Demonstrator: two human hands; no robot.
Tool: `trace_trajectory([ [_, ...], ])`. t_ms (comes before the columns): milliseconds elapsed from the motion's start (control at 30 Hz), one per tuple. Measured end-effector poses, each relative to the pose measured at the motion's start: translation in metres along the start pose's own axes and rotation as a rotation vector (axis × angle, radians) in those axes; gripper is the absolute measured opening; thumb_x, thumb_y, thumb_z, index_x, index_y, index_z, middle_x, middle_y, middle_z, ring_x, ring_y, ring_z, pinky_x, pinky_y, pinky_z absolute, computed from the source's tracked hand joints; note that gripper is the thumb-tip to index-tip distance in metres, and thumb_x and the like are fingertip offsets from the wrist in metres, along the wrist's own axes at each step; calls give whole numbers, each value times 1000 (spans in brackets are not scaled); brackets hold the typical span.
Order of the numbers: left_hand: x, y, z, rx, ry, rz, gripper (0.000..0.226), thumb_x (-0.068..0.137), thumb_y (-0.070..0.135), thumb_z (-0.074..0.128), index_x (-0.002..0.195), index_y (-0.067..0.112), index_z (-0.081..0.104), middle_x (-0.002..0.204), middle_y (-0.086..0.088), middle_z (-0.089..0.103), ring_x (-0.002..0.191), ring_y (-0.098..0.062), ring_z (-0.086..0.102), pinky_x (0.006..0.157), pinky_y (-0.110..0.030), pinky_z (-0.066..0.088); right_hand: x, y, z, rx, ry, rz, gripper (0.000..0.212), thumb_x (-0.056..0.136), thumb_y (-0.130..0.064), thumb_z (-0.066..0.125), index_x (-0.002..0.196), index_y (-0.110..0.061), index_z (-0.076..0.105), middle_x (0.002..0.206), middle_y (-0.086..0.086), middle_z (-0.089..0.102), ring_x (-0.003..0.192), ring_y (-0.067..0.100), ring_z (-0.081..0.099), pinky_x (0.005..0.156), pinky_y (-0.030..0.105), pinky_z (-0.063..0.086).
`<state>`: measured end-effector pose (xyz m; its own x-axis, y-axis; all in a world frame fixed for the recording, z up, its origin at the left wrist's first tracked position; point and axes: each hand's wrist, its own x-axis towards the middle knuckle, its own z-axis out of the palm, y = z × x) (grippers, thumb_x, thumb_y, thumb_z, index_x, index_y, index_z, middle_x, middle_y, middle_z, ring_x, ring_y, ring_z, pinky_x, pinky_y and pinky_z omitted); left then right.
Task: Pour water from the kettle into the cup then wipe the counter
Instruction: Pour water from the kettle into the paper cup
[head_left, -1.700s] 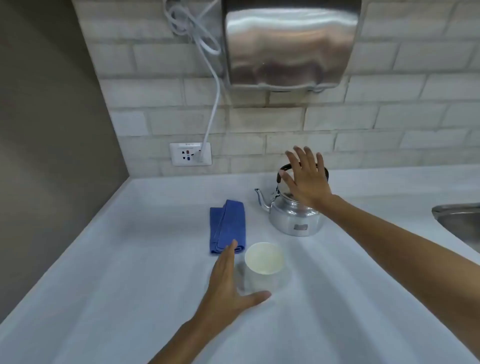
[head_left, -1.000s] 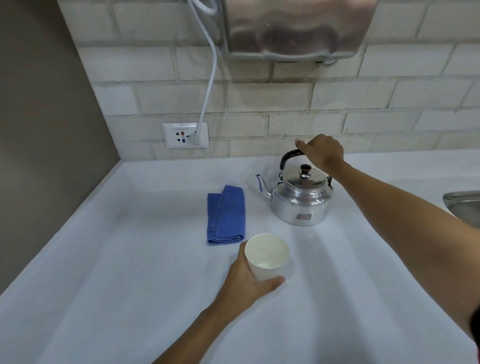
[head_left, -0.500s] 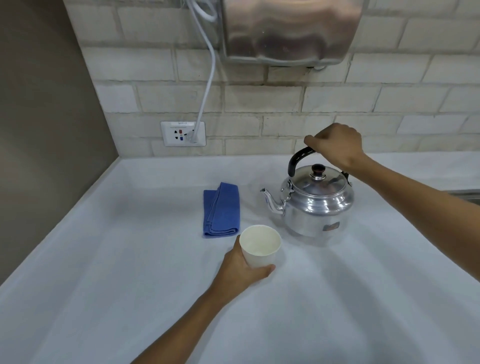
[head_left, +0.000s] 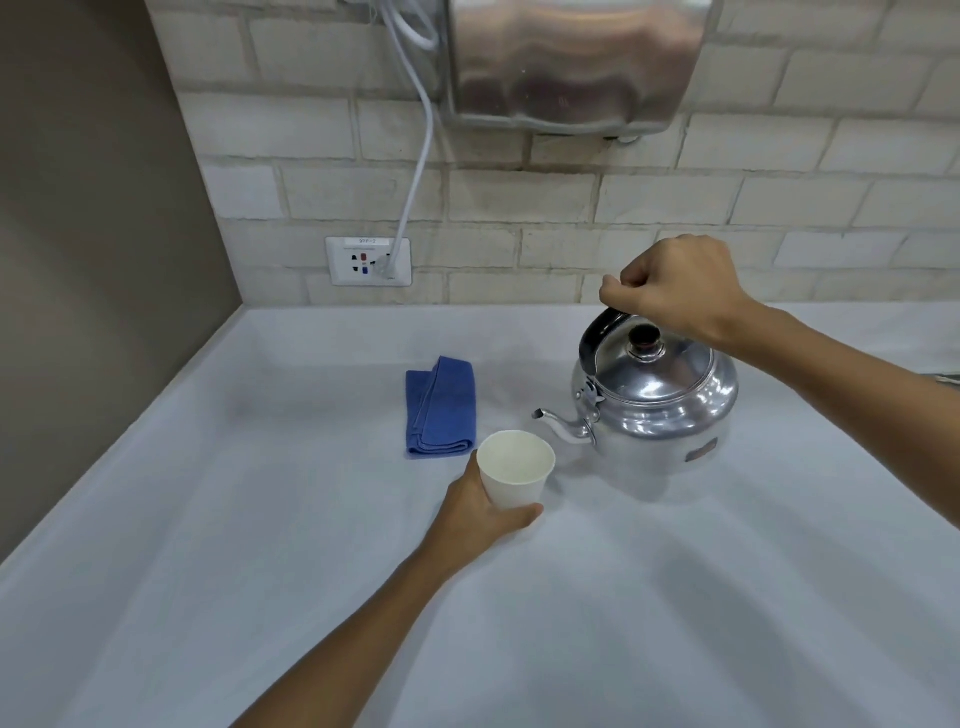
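A: Two arms in shot, both bare right up to the frame edge. No sleeve showing on either one.

B: Any rings, a watch, a band?

A: None to see. The left hand (head_left: 480, 512) is bare, wrist plain. The right hand (head_left: 675, 286) likewise: bare knuckles, bare wrist, bare forearm.

B: Gloves?

A: No gloves. The nails are too small to judge from here.

The white counter (head_left: 260, 545) bears a folded blue cloth (head_left: 441, 408) and a paper cup (head_left: 514, 475).
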<state>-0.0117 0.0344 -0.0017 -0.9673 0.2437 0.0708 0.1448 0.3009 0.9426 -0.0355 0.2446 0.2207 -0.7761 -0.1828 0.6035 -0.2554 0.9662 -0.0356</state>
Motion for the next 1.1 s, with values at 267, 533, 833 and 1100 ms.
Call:
trace_trajectory([
  [267, -1, -1, 1, -4, -4, -7, 81, 59, 38, 82, 127, 30, 39, 111, 13, 55, 100, -7, 53, 71, -11, 41, 0, -8, -13, -94, 17, -114, 43, 70, -32, 45, 45, -17, 14, 41, -2, 10, 45, 15, 8, 46, 26, 16],
  [533, 0, 0, 2, -14, 2, -23, 81, 57, 40, 82, 125, 32, 40, 110, 14, 56, 97, -4, 55, 65, -7, 41, 1, -9, -16, -140, 25, -145, 42, 70, -31, 44, 43, -17, 16, 39, -3, 11, 42, 15, 10, 45, 25, 17],
  [833, 2, -2, 2, -12, -5, -15, 83, 57, 40, 82, 127, 29, 41, 116, 10, 57, 103, -10, 55, 71, -10, 41, 2, -20, -16, -158, 21, -188, 42, 70, -30, 45, 43, -14, 17, 38, -2, 10, 42, 15, 8, 45, 23, 13],
  [1100, 1, -2, 2, -14, -4, -22, 83, 53, 45, 81, 125, 35, 41, 109, 16, 58, 96, 0, 56, 64, -8, 43, 5, -27, -16, -196, 20, -224, 43, 70, -31, 44, 41, -12, 18, 38, -1, 8, 41, 15, 6, 45, 21, 12],
])
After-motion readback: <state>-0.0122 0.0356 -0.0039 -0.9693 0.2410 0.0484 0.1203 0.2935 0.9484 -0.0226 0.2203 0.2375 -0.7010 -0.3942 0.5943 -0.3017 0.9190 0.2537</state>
